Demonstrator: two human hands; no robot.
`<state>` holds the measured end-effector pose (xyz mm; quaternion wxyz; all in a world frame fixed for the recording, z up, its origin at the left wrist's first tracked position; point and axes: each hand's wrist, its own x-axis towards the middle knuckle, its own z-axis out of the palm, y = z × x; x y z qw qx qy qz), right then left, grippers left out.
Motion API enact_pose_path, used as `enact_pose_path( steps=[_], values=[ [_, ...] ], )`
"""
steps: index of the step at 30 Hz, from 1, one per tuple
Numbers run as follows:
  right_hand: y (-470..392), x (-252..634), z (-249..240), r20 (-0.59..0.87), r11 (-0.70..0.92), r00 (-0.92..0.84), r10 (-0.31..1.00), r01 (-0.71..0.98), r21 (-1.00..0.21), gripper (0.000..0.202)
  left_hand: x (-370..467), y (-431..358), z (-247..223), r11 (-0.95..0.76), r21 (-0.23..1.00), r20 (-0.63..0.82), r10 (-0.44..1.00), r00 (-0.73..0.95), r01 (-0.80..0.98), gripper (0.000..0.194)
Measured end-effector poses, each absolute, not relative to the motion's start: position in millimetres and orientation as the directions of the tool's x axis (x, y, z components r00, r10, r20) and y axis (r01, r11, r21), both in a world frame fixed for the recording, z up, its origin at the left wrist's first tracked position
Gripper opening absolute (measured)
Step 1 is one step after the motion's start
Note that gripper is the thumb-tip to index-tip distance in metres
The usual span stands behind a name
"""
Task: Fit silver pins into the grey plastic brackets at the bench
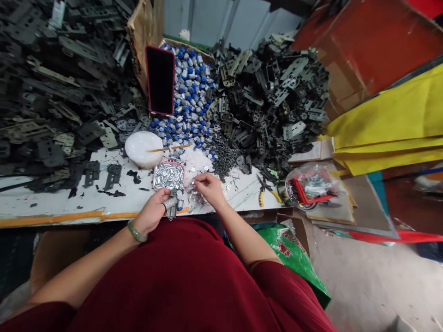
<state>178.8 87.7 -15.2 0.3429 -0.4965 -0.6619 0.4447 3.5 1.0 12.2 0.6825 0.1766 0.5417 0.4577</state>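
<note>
My left hand (151,211) is closed on a dark grey metal bracket (172,210) at the table's front edge. A small blue and silver cylinder (180,199) sits at the bracket's right side. To the right, my right hand (209,188) has thumb and fingertips pinched together; anything between them is too small to make out. Below its fingers lies a scatter of small shiny metal pieces (196,197). A pink-rimmed tray (154,176) full of silver pins is just behind my left hand. Small white plastic pieces (195,161) lie heaped beyond the tray.
A white bowl (138,150) has a thin wooden stick (169,148) across its rim. Behind stand a phone (160,83) and a heap of blue-silver cylinders (192,92). Dark metal parts pile up left (62,92) and right (263,92). Yellow-handled pliers (262,196) lie right.
</note>
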Motion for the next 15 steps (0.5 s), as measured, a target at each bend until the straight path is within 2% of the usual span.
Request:
enact_pose_path(
  steps=[2, 5, 8, 11, 15],
  values=[
    [81, 158, -11, 0.025, 0.127, -0.409, 0.912, 0.225, -0.966, 0.011, 1, 1, 11, 0.507, 0.746, -0.568, 0.823, -0.015, -0.431, 0.034],
    [77, 147, -6, 0.086, 0.194, -0.514, 0.854, 0.159, -0.968, 0.016, -3, 0, 7, 0.478, 0.766, -0.543, 0.839, -0.035, -0.430, 0.031],
    [77, 147, -4, 0.194, 0.341, -0.556, 0.809, 0.174, -0.924, 0.015, -6, 1, 4, 0.461, 0.779, -0.528, 0.848, -0.046, -0.425, 0.029],
    [75, 148, -3, 0.306, 0.510, -0.574, 0.760, 0.233, -0.828, 0.014, -5, 2, 1, 0.452, 0.787, -0.517, 0.855, -0.049, -0.420, 0.027],
    [71, 145, 1, 0.296, 0.603, -0.653, 0.697, 0.311, -0.734, 0.011, -6, 3, 0, 0.440, 0.802, -0.507, 0.859, -0.071, -0.403, 0.024]
  ],
)
